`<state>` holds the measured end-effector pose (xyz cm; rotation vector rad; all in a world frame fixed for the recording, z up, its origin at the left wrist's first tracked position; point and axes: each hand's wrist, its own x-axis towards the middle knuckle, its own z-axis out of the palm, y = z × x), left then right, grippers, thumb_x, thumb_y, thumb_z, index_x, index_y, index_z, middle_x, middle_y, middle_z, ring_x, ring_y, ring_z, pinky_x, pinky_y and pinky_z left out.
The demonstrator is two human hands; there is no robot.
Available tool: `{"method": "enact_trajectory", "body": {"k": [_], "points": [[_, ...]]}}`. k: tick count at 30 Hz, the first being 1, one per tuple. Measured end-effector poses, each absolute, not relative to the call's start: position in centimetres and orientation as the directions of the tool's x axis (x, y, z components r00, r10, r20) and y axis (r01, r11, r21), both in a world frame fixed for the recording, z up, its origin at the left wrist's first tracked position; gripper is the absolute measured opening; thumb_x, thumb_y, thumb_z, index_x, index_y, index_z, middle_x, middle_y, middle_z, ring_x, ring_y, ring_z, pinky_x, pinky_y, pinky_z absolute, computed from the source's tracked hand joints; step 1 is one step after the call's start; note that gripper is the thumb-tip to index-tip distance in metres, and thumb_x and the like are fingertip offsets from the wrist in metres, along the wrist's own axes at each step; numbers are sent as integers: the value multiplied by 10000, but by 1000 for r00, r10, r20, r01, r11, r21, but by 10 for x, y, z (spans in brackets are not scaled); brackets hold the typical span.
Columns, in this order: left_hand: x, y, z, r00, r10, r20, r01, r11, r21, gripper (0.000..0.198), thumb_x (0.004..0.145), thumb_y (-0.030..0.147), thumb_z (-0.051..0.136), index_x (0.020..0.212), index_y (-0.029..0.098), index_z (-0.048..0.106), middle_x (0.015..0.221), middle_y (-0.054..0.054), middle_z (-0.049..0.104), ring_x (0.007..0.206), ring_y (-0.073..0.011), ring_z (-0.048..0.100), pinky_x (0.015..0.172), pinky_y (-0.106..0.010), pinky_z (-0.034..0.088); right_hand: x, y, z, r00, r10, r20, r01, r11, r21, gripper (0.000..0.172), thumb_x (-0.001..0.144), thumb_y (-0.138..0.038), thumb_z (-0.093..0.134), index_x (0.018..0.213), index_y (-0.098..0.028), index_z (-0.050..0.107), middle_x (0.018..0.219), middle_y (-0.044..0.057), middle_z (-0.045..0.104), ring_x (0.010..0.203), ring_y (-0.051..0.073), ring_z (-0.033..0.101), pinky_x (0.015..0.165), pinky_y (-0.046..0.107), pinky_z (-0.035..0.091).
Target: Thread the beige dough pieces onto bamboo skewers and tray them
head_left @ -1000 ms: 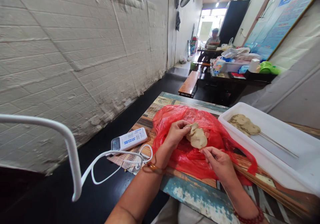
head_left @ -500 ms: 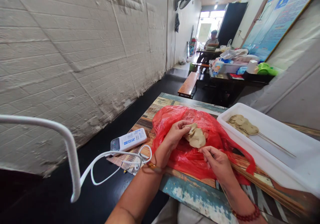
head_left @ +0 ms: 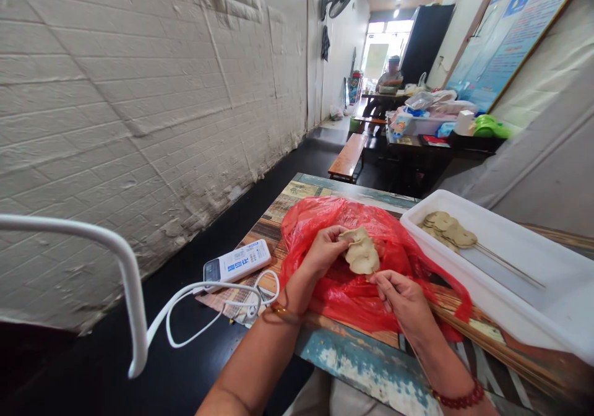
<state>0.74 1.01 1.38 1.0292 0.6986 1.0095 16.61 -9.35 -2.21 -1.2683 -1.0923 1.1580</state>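
Pale beige, thin round slices (head_left: pixel 362 257) overlap on a thin skewer (head_left: pixel 372 273) above a crumpled red plastic bag (head_left: pixel 306 218). The fingers and thumb of my left hand (head_left: pixel 323 250) pinch the edge of the upper slice. Just below the lowest slice, my right hand (head_left: pixel 403 293) is closed around the skewer, most of which my fingers hide. To the right stands a white plastic tray (head_left: pixel 515 242), where similar slices (head_left: pixel 448 229) lie threaded on skewers. A bundle of bare sticks (head_left: pixel 501 351) lies on the table beside my right wrist.
A white power bank (head_left: pixel 239 264) with a looped white cable (head_left: pixel 185 292) lies at the table's left edge. Beyond the patterned table (head_left: pixel 352 366) are an orange bench (head_left: pixel 349 156) and a cluttered second table. A person (head_left: pixel 390 80) sits in the far background.
My left hand and the slices have shifted slightly, and the upper slice now faces me more. My right hand keeps its grip on the skewer. The view has moved a little.
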Motion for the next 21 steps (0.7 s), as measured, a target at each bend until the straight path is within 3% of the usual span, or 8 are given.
{"method": "enact_trajectory", "body": {"k": [10, 15, 21], "points": [[8, 8, 14, 440, 897, -41, -479, 273, 834, 312, 709, 390, 701, 884, 131, 702, 775, -68, 654, 654, -139, 550, 618, -259, 426, 165, -95, -22, 124, 992, -26, 5, -27, -1000, 337, 801, -504, 605, 796, -170, 646, 549, -53, 472, 400, 67, 403, 397, 195, 294], [15, -1, 16, 580, 815, -5, -497, 358, 791, 363, 666, 303, 743, 974, 120, 684, 876, -97, 680, 742, -185, 610, 719, -309, 473, 163, -94, -22, 154, 988, -20, 16, -23, -1000, 350, 800, -522, 596, 790, -176, 647, 544, -53, 458, 400, 73, 395, 393, 201, 287], [25, -2, 9, 502, 864, -51, -541, 359, 761, 470, 582, 242, 788, 1014, 105, 662, 865, -102, 692, 759, -207, 633, 726, -310, 477, 160, -92, -21, 180, 984, -3, 54, -13, -998, 353, 786, -539, 597, 775, -192, 659, 553, -36, 477, 420, 96, 411, 404, 222, 322]]}}
